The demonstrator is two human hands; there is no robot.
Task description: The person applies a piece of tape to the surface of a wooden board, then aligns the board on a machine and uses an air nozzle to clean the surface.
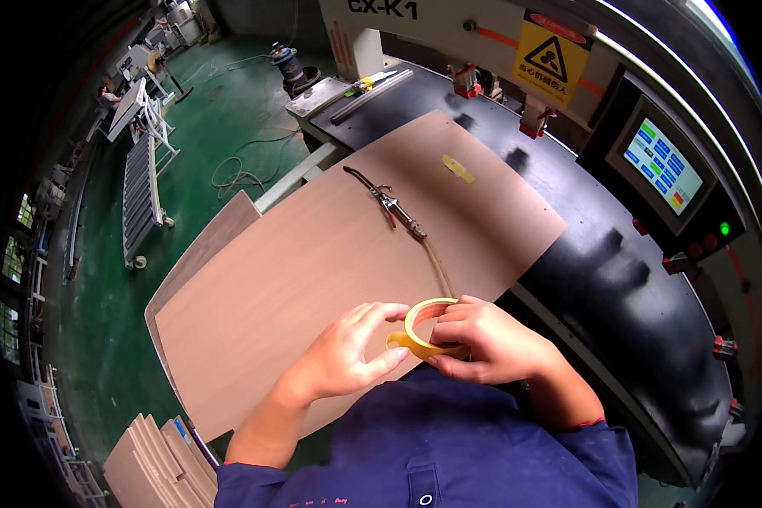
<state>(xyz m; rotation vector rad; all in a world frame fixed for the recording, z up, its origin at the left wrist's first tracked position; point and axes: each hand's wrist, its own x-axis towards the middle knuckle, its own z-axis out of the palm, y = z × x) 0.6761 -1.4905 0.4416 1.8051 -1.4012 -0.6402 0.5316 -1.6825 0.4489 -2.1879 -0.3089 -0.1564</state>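
A roll of yellow tape (413,320) is held in front of my body, over the near edge of a large brown board (313,271). My right hand (491,339) grips the roll from the right, fingers curled into its ring and thumb underneath. A short loose end of tape curls out at the roll's left side. Beside it is my left hand (347,347), thumb and fingers spread apart, with the thumb tip at the loose end. On the board lies an air blow gun (389,206) with a hose, and farther off a strip of yellow tape (458,168).
The board rests partly on a black machine table (618,313). A lit control screen (662,165) and a warning sign (552,56) are on the machine at right. Stacked panels (157,461) stand at lower left, and a roller conveyor (141,199) stands on the green floor.
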